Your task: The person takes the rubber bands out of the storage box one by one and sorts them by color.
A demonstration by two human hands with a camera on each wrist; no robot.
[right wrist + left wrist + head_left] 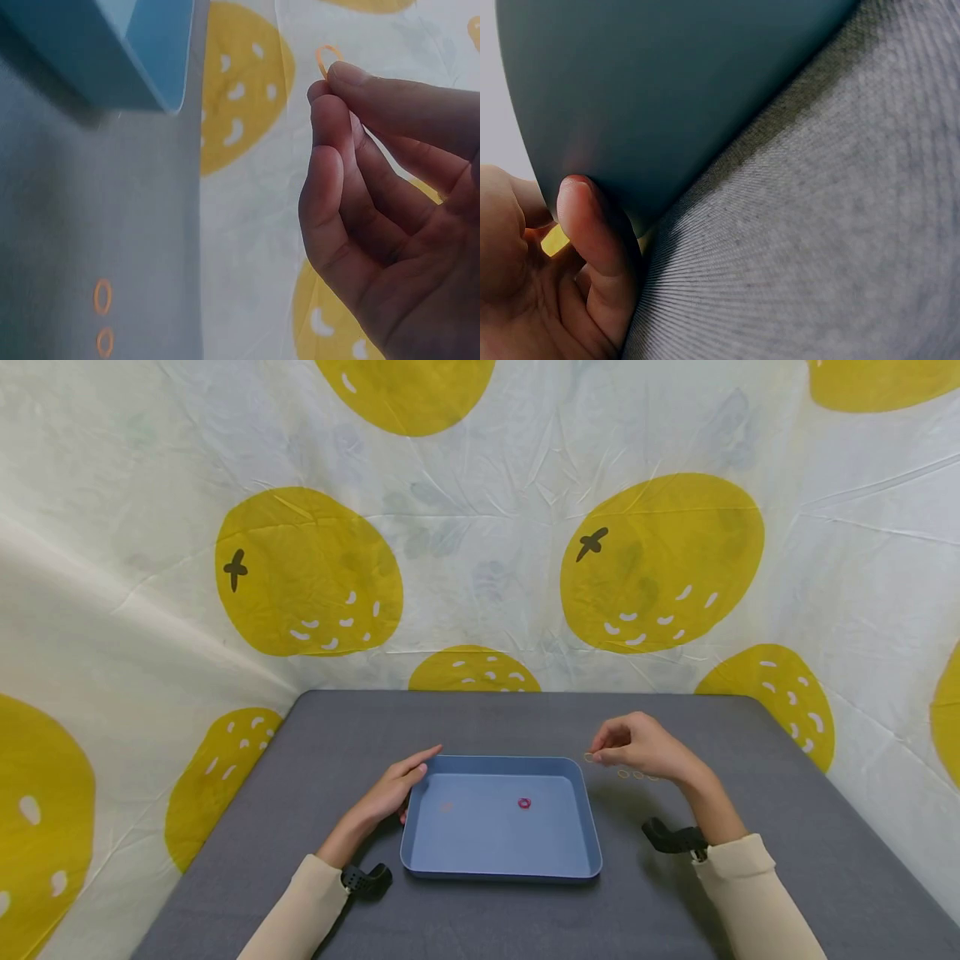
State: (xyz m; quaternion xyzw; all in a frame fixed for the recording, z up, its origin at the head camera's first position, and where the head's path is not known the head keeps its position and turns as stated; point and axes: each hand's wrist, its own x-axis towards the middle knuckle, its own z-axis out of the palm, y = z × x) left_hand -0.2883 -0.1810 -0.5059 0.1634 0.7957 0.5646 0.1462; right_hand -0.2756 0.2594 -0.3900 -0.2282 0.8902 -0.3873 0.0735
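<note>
A blue tray (pixel 420 852) sits in the middle of the grey table, with a red ring (pixel 524 803) and a faint pale ring (pixel 446 807) inside. My left hand (pixel 393 789) rests with straight fingers against the tray's left rim; its thumb (pixel 592 232) touches the tray wall (pixel 675 97). My right hand (pixel 637 745) hovers just right of the tray's far corner and pinches a small orange ring (pixel 327 58) between thumb and fingertips. Several more orange rings (pixel 624 773) lie on the table under that hand, two of them (pixel 103 296) in the right wrist view.
A grey cloth-covered table (pixel 787 827) carries everything. A white cloth with large yellow fruit prints (pixel 660 560) hangs behind and along both sides. Black wrist camera mounts (pixel 675 838) sit on both forearms.
</note>
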